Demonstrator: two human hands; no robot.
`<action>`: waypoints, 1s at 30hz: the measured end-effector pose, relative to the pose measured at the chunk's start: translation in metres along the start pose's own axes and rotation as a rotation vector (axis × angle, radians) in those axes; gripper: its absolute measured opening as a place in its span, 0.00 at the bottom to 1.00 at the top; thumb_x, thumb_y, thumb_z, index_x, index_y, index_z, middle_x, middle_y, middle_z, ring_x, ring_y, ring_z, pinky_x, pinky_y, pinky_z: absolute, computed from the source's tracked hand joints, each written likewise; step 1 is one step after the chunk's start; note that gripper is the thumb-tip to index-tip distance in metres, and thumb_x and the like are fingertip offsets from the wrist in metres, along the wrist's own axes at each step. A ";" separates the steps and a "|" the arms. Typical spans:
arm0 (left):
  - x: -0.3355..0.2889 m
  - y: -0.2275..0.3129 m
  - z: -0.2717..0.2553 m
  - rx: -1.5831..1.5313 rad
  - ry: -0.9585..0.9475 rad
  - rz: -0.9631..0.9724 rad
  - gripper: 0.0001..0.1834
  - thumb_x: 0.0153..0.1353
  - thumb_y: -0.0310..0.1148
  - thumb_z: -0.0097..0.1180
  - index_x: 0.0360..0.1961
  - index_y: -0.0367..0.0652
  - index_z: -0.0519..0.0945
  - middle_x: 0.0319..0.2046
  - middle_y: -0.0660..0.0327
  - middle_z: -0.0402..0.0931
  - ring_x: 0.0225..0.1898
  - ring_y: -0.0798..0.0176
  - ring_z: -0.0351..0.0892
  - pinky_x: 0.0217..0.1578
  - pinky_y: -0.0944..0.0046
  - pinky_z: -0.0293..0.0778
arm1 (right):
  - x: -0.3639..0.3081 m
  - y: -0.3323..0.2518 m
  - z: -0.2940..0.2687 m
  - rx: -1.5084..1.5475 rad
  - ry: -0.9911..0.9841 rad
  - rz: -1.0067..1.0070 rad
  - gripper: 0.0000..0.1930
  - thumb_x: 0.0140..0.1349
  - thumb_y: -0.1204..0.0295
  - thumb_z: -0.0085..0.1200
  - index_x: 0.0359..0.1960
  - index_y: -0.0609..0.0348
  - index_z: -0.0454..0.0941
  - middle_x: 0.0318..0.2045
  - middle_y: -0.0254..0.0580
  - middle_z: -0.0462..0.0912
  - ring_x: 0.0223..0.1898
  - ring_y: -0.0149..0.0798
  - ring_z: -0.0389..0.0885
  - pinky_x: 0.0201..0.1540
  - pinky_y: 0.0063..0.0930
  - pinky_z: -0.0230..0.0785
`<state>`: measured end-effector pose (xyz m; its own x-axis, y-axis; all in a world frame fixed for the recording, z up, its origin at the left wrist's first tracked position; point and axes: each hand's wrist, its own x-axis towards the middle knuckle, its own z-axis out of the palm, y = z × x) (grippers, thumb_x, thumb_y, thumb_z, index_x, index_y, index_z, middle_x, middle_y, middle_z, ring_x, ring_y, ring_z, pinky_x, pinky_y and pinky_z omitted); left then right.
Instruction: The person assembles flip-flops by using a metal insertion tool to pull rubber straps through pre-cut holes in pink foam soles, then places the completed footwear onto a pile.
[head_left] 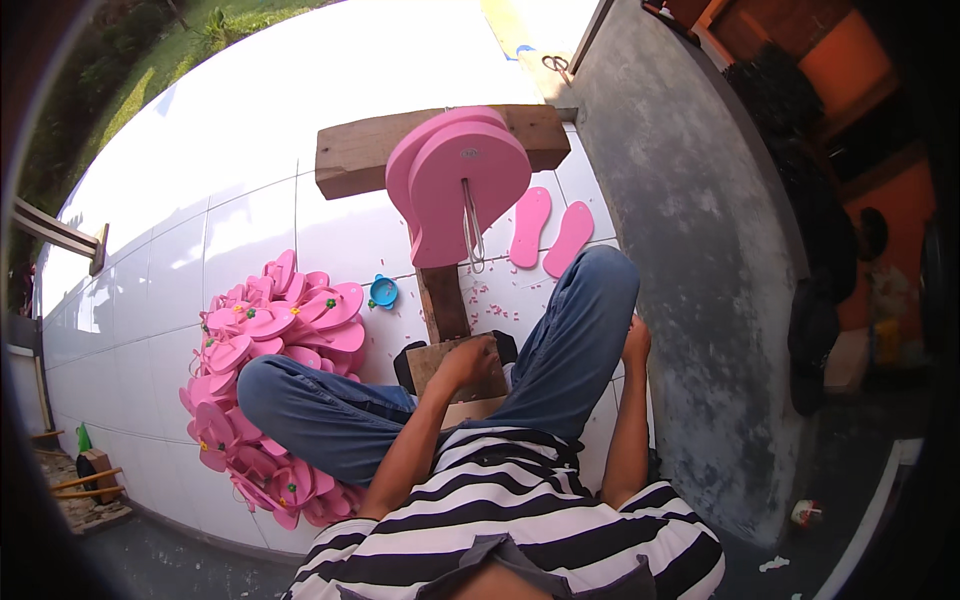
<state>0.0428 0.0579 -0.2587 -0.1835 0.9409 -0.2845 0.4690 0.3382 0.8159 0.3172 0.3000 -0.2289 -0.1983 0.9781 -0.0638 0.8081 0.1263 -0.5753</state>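
My left hand [470, 364] rests over a wooden block [430, 362] between my legs, fingers curled; what they hold, if anything, is hidden. Beside my right knee is my right hand [636, 342], also curled and partly covered by the knee, so its contents do not show. In front of me, two pink foam soles [470, 165] overlap against a wooden crossbeam [350, 155]. A thin looped wire or cord [472, 230] hangs from the upper sole. An upright wooden post [442, 305] joins the beam to the block.
Pink flip-flops [250, 345] with small flower ornaments are heaped by my left knee. Near them sits a small blue bowl [384, 291]. Two loose pink soles [530, 228] and pink scraps [490, 300] lie on white tiles. A grey wall [680, 220] stands to the right; scissors [556, 64] lie far ahead.
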 end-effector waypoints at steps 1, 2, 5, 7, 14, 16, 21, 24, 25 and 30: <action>0.000 0.009 -0.004 -0.099 0.033 0.017 0.20 0.64 0.37 0.55 0.54 0.39 0.75 0.42 0.48 0.81 0.44 0.45 0.81 0.45 0.51 0.75 | 0.013 -0.006 -0.016 0.110 0.015 -0.053 0.14 0.57 0.74 0.59 0.46 0.61 0.82 0.39 0.46 0.86 0.40 0.44 0.86 0.44 0.35 0.75; 0.000 0.014 -0.007 -0.195 0.071 0.029 0.19 0.65 0.36 0.55 0.54 0.39 0.75 0.42 0.48 0.81 0.42 0.47 0.82 0.44 0.53 0.75 | 0.016 -0.043 -0.042 0.257 -0.001 -0.016 0.15 0.57 0.76 0.59 0.47 0.64 0.82 0.39 0.48 0.86 0.40 0.39 0.85 0.45 0.30 0.75; 0.003 0.050 -0.021 -0.327 0.110 0.128 0.17 0.67 0.33 0.53 0.54 0.38 0.75 0.40 0.51 0.82 0.39 0.52 0.82 0.42 0.57 0.76 | 0.049 -0.054 -0.089 0.474 0.106 -0.168 0.14 0.62 0.78 0.59 0.50 0.67 0.79 0.39 0.38 0.84 0.40 0.28 0.82 0.44 0.20 0.75; 0.007 0.074 -0.033 -0.376 0.142 0.186 0.16 0.68 0.32 0.52 0.55 0.38 0.75 0.40 0.52 0.82 0.39 0.55 0.82 0.42 0.59 0.76 | 0.065 -0.085 -0.111 0.585 0.120 -0.198 0.15 0.63 0.75 0.60 0.51 0.67 0.78 0.39 0.40 0.84 0.40 0.27 0.82 0.41 0.20 0.75; 0.051 0.163 -0.068 -0.264 0.432 0.453 0.26 0.63 0.32 0.60 0.61 0.44 0.69 0.57 0.50 0.71 0.55 0.54 0.75 0.45 0.58 0.77 | 0.070 -0.206 -0.136 0.613 -0.248 -0.376 0.18 0.61 0.73 0.63 0.52 0.66 0.78 0.35 0.42 0.86 0.32 0.27 0.83 0.36 0.18 0.74; 0.068 0.180 -0.073 -0.144 0.535 0.560 0.31 0.60 0.34 0.63 0.63 0.44 0.66 0.58 0.50 0.68 0.56 0.52 0.74 0.46 0.56 0.77 | 0.068 -0.220 -0.127 0.616 -0.359 -0.379 0.19 0.61 0.72 0.64 0.52 0.66 0.77 0.35 0.42 0.86 0.31 0.27 0.82 0.34 0.19 0.73; 0.091 0.193 -0.058 -0.016 0.567 0.498 0.29 0.60 0.36 0.65 0.60 0.42 0.69 0.51 0.52 0.75 0.49 0.54 0.80 0.44 0.57 0.78 | 0.060 -0.218 -0.081 0.802 -0.531 -0.298 0.21 0.60 0.70 0.65 0.53 0.65 0.76 0.34 0.42 0.85 0.30 0.26 0.81 0.33 0.19 0.72; 0.100 0.179 -0.051 -0.428 0.435 0.396 0.18 0.65 0.33 0.60 0.53 0.37 0.73 0.38 0.55 0.81 0.39 0.61 0.84 0.40 0.63 0.78 | 0.058 -0.217 -0.077 0.747 -0.502 -0.342 0.23 0.60 0.70 0.65 0.54 0.66 0.75 0.37 0.42 0.85 0.36 0.28 0.82 0.40 0.22 0.74; 0.100 0.175 -0.048 -0.471 0.489 0.429 0.12 0.68 0.30 0.55 0.48 0.34 0.76 0.30 0.57 0.82 0.34 0.67 0.84 0.37 0.67 0.78 | 0.053 -0.217 -0.074 0.692 -0.445 -0.392 0.24 0.61 0.66 0.65 0.55 0.66 0.74 0.40 0.45 0.84 0.43 0.33 0.82 0.48 0.27 0.74; 0.098 0.170 -0.041 -0.597 0.516 0.388 0.12 0.69 0.31 0.54 0.46 0.32 0.78 0.33 0.55 0.83 0.36 0.66 0.85 0.37 0.65 0.80 | 0.047 -0.213 -0.055 0.513 -0.683 -0.438 0.23 0.65 0.58 0.59 0.52 0.65 0.77 0.42 0.43 0.83 0.46 0.36 0.81 0.53 0.30 0.72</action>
<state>0.0694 0.2073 -0.1273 -0.5400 0.8144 0.2126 0.0753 -0.2048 0.9759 0.1661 0.3287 -0.0642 -0.8363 0.5334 -0.1267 0.2767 0.2111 -0.9375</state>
